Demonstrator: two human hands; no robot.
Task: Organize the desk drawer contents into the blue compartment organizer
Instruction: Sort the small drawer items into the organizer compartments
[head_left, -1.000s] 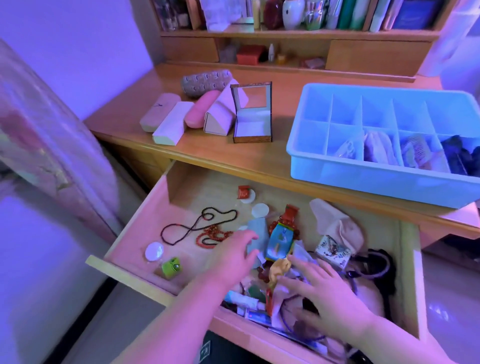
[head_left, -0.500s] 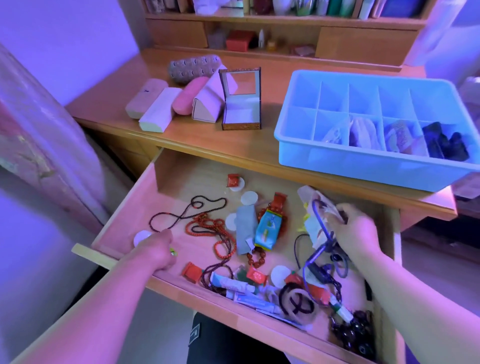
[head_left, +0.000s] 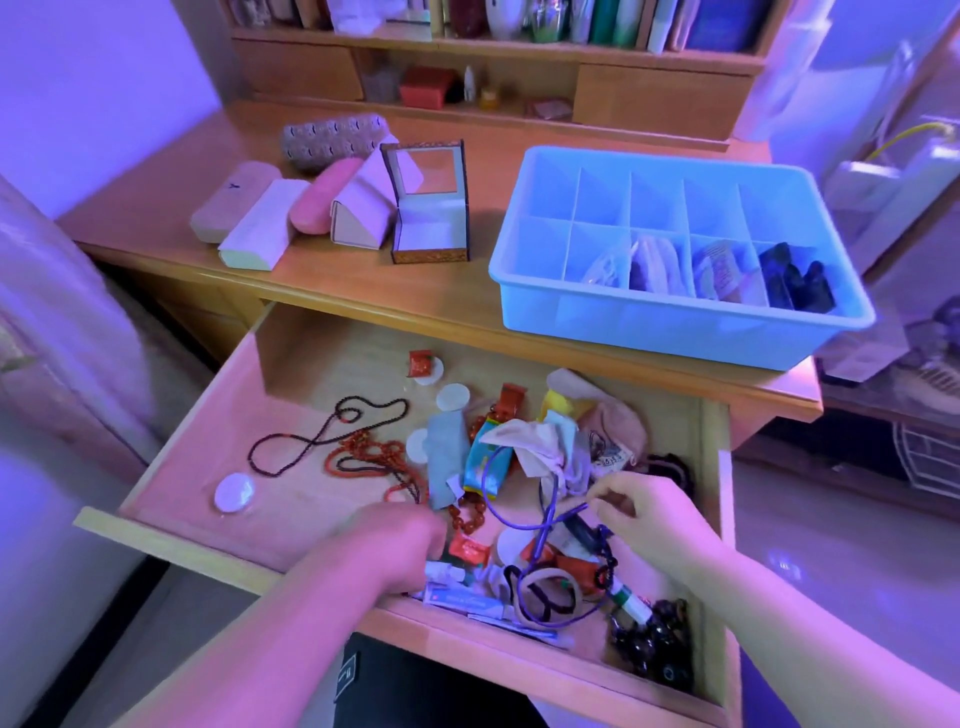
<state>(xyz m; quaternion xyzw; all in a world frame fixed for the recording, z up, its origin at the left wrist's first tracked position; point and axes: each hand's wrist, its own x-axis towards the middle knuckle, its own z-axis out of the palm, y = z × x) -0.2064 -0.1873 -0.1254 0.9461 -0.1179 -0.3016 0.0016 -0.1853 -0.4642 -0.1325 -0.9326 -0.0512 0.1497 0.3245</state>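
Observation:
The blue compartment organizer (head_left: 649, 325) stands on the desk at the right; its near-row cells hold pouches and dark items, and the far row looks bare. Below it the open wooden drawer (head_left: 171, 545) holds a jumble of beads, packets and cloth pouches. My right hand (head_left: 649, 519) pinches a purple cord (head_left: 543, 525) that loops across the pile in the drawer's right half. Over the drawer's front middle, beside a red packet (head_left: 470, 550), my left hand (head_left: 392, 545) is curled into a fist. The small green object is not in view.
In the drawer's left half lie a black bead necklace (head_left: 322, 439), a red bead string (head_left: 363, 457) and a white disc (head_left: 235, 493). Dark beads (head_left: 654, 642) fill its front right corner. Glasses cases (head_left: 260, 223) and an open mirrored box (head_left: 431, 218) sit on the desk at the left.
My left hand left the drawer's left front, where it covered the green object, and moved right to the middle. My right hand came down from the pouches, holding the purple cord.

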